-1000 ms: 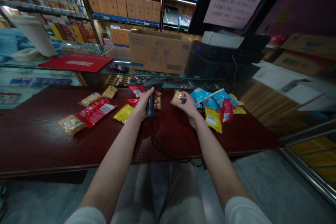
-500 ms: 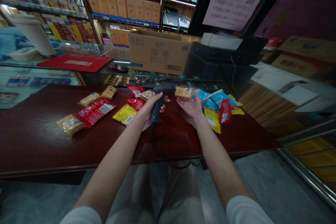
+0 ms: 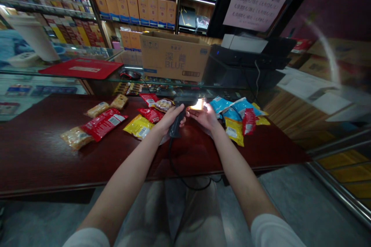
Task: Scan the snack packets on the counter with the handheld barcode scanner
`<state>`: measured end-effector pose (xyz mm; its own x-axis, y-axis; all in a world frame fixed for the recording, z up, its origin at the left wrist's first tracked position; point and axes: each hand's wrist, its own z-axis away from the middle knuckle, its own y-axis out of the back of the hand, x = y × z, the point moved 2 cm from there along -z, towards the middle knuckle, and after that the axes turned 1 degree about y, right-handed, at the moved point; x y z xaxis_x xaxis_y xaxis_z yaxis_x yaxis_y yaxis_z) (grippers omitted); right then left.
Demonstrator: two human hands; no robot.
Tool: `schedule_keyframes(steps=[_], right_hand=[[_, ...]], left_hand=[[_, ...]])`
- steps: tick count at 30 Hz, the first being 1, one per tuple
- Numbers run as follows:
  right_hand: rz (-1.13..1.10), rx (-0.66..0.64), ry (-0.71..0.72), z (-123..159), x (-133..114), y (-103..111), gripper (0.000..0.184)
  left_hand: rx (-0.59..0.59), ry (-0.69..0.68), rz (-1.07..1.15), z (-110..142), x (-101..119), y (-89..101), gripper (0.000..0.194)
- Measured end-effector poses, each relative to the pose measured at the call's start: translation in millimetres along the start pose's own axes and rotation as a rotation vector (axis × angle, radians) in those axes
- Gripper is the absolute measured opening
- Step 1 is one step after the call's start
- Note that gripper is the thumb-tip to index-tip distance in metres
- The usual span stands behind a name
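Observation:
My left hand [image 3: 169,119] is shut around the grip of a black corded handheld barcode scanner [image 3: 176,128], whose head points toward my right hand. My right hand [image 3: 205,117] holds a small clear snack packet [image 3: 197,105] at its fingertips. Bright light falls on the packet, washing out its print. The scanner head sits close to the packet, and the two look apart. The scanner's black cord [image 3: 177,173] runs down across the dark red wooden counter [image 3: 43,154]. Several snack bags lie on both sides of my hands.
Red, yellow and clear snack bags lie left of my hands, with blue, red and yellow ones to the right. Behind the counter stand a glass display case [image 3: 72,73], a cardboard box [image 3: 174,56], a computer mouse [image 3: 130,75] and a black printer [image 3: 246,56].
The scanner has tilted, with its head now nearer the packet. Bright light now falls on the packet. My left hand has moved slightly right since the earliest frame.

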<state>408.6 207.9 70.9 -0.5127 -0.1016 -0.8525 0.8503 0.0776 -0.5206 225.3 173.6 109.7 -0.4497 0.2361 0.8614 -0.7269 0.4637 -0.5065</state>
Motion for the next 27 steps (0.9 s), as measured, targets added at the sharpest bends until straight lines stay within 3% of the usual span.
schedule_keyframes(steps=[6, 14, 16, 19, 22, 24, 27], right_hand=[[0.008, -0.052, 0.060, 2.3, -5.0, 2.6, 0.028], [0.085, 0.002, 0.108, -2.7, -11.5, 12.3, 0.033], [0.145, 0.056, 0.188, -4.0, -13.4, 12.8, 0.031], [0.417, 0.302, 0.528, 2.0, -29.4, 20.5, 0.036], [0.898, 0.653, 0.862, 18.5, -53.9, 33.8, 0.061], [1.169, 0.863, 0.895, 28.5, -66.0, 44.4, 0.068], [1.424, 1.087, 0.728, 35.8, -71.6, 59.1, 0.069]], left_hand=[[0.042, 0.002, -0.005, 0.1, 2.2, 1.9, 0.045], [0.062, 0.020, 0.053, -1.1, 5.7, 8.2, 0.041], [0.061, 0.012, 0.044, -1.4, 6.8, 10.4, 0.041], [0.110, -0.003, 0.012, -2.7, 12.3, 19.9, 0.042], [0.259, -0.030, -0.035, -3.0, 22.7, 35.2, 0.038], [0.389, -0.037, -0.059, -2.5, 29.5, 45.1, 0.033], [0.543, -0.071, -0.083, -2.2, 35.9, 54.9, 0.024]])
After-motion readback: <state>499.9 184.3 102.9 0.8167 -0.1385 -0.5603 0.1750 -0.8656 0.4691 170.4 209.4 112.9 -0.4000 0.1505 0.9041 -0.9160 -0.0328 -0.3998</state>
